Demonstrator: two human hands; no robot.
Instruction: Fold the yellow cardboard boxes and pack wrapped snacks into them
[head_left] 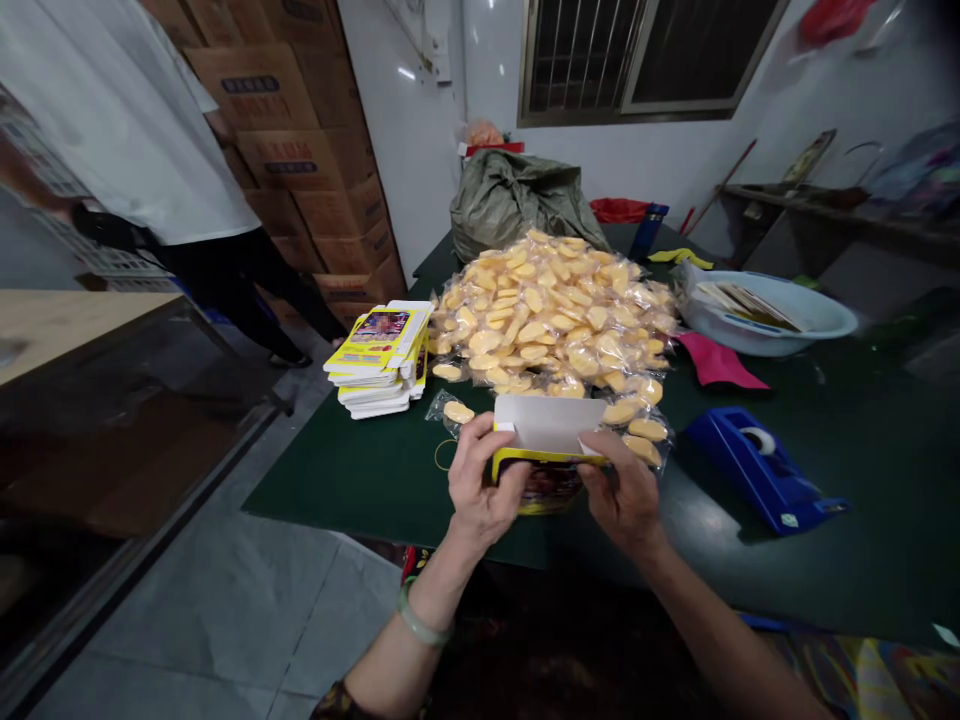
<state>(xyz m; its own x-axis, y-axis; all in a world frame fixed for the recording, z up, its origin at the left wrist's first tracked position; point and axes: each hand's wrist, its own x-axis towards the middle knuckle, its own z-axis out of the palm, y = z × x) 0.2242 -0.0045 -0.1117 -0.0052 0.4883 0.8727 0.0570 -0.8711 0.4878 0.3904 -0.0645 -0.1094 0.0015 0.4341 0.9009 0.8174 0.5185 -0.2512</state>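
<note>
A yellow printed box [551,482] with its white inner flap raised is held upright near the table's front edge. My left hand [482,482] grips its left side, fingers and thumb closed on the corner. On the right side, my right hand [621,490] pinches the other corner by a small side flap. Just behind the box rises a large heap of yellow oval pieces in clear wrappers [547,310]. Left of the heap stands a stack of flat yellow and white boxes [382,350].
A blue tape dispenser [765,468] lies at the right, in front of a light blue basin [776,335] and a pink cloth [720,362]. A grey-green sack [521,200] is behind the heap. A person [142,120] stands at the left by stacked cartons [300,150].
</note>
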